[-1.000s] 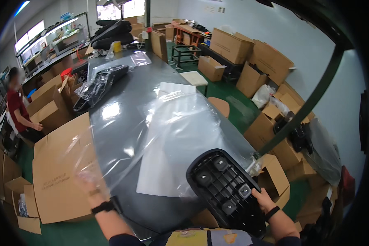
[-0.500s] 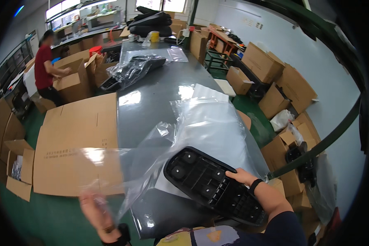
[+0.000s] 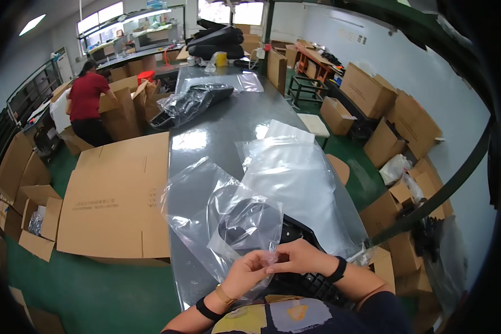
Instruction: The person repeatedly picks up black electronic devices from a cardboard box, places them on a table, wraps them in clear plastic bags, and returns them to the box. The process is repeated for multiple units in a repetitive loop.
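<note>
My left hand point(image 3: 244, 273) and my right hand point(image 3: 305, 257) meet near the front edge of the grey table. Fingers of both are pinched on the gathered edge of a clear plastic bag point(image 3: 192, 192). The bag spreads out loosely over the table, ahead and to the left of my hands. Beneath the bag and my right forearm lies a long black moulded plastic part point(image 3: 298, 227), with its ribbed near end point(image 3: 324, 286) showing. Much of this part is hidden by the bag and my hands. Just beyond it lies a stack of flat clear bags point(image 3: 289, 167).
A large flat cardboard box point(image 3: 114, 200) adjoins the table's left side. Farther up the table are a bagged black part point(image 3: 192, 103) and piled black pieces point(image 3: 217, 42). A person in red point(image 3: 88, 100) bends over cartons at left. A green frame bar point(image 3: 428, 209) crosses at right.
My left hand came in from the far left with the bag to meet my right hand. My right hand let go of the black part and took the bag's edge. The person in red turned.
</note>
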Demonstrator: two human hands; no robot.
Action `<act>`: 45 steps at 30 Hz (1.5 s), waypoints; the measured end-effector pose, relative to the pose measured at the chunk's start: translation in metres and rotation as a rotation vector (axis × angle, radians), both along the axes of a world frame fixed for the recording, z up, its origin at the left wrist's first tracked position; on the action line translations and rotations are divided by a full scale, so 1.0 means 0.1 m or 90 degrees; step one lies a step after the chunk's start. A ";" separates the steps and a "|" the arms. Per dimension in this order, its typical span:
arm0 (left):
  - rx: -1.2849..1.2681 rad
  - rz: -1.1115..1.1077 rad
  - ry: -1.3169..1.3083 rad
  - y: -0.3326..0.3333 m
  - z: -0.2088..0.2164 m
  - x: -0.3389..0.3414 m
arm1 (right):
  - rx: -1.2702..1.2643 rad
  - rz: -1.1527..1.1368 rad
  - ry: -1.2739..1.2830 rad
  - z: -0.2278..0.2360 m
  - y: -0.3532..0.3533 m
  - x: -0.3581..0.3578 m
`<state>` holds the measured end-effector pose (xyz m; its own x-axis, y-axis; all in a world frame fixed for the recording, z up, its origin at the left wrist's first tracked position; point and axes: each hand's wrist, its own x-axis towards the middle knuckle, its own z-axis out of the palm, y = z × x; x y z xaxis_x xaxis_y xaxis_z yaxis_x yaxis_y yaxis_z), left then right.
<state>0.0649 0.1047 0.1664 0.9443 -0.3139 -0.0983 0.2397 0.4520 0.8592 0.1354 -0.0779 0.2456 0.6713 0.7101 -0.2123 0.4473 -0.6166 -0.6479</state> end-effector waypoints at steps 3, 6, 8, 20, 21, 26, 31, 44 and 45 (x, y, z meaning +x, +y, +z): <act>0.014 0.036 -0.012 -0.01 0.01 0.01 | 0.123 -0.085 0.131 -0.28 -0.03 0.11; 0.037 0.062 0.067 0.07 -0.06 -0.02 | 0.160 -0.055 0.116 -0.33 0.06 0.15; -0.027 0.107 0.116 0.17 -0.20 -0.05 | 0.182 -0.024 0.072 -0.30 0.16 0.18; -0.061 0.431 0.043 0.66 0.41 0.01 | 0.305 0.011 -0.321 -0.26 0.56 0.49; 0.028 0.404 -0.015 0.53 0.43 0.02 | 0.323 0.060 -0.352 -0.18 0.75 0.44; 0.624 0.332 -0.255 0.36 0.36 0.01 | 0.156 0.047 -0.557 -0.44 0.68 1.12; 0.958 0.350 -0.173 0.66 -0.20 0.02 | 0.161 -0.201 -0.381 -0.31 0.46 1.64; -0.269 0.537 0.090 1.96 -0.29 0.96 | 0.346 0.003 -0.298 -0.02 1.07 1.74; -0.342 0.559 0.077 1.88 -0.14 1.02 | 0.335 0.049 -0.422 -0.10 1.07 1.85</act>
<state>0.1672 0.2927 0.1527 0.8549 0.4502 -0.2579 -0.2885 0.8257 0.4848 0.3206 0.0290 0.2355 0.4865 0.6546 0.5786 0.8639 -0.2613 -0.4306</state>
